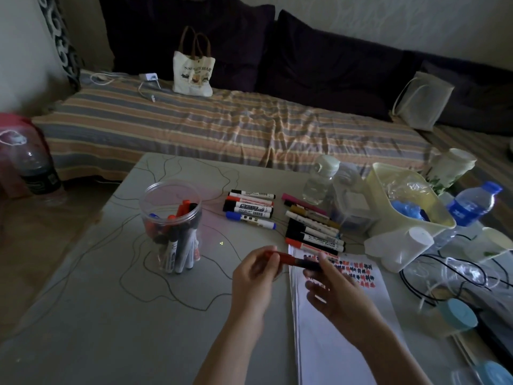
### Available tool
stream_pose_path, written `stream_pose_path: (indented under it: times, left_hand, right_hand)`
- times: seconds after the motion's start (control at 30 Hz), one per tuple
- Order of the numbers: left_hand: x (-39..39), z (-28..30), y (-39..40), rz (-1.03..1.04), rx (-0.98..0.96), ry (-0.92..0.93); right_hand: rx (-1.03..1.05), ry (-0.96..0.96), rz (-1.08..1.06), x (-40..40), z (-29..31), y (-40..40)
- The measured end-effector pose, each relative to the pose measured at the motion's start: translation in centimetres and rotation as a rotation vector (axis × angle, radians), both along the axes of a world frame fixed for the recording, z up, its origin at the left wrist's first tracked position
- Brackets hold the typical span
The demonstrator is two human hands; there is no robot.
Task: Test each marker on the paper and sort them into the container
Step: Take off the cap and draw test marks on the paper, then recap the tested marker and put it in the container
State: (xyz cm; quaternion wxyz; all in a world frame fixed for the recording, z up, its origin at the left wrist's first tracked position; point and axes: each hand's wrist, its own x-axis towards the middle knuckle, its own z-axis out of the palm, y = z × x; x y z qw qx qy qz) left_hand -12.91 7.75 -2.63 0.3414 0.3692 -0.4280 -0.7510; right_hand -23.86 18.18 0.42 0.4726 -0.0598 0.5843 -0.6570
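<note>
Red marker (291, 259) pinched at both ends between left hand (254, 276) and right hand (333, 284), just above paper (341, 315) — best capped squarely before dropping into jar (170, 218).

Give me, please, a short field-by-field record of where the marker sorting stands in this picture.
left hand: grips the red end of the held marker
right hand: pinches the marker's dark end
held marker position: level, over the top edge of the paper
paper: rows of red and dark test marks near the top, blank below
container: clear jar, upright, left of the hands, several markers inside
untested markers: two groups lying on the table beyond the paper
</note>
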Motion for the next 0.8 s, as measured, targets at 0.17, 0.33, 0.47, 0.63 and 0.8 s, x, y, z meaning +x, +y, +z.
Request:
stream_pose_path:
  times: [0.17, 0.33, 0.47, 0.63, 0.8]
  left_hand:
    - [-0.6, -1.2, -1.8, -0.145, -0.334, -0.153]
    - [-0.2, -3.8, -5.1, -0.391, -0.953, -0.820]
    - [1.3, -5.7, -7.6, -0.466, -1.044, -1.124]
    - [1.7, -6.9, -8.1, -0.424, -1.094, -1.088]
    - [1.8, -7.7, -8.1, -0.381, -1.061, -1.056]
  right_hand:
    - [0.404, 0.964, 0.480, -3.0, -0.9, -0.4]
    - [0.551, 1.359, 0.304, -7.9, -1.6, -3.3]
    - [0.753, 1.520, 0.125, -12.5, -1.9, -5.8]
    - [0.945, 1.633, 0.182, -13.8, -4.1, -8.0]
    - [0.586, 1.818, 0.251, -9.7, -5.2, -12.4]
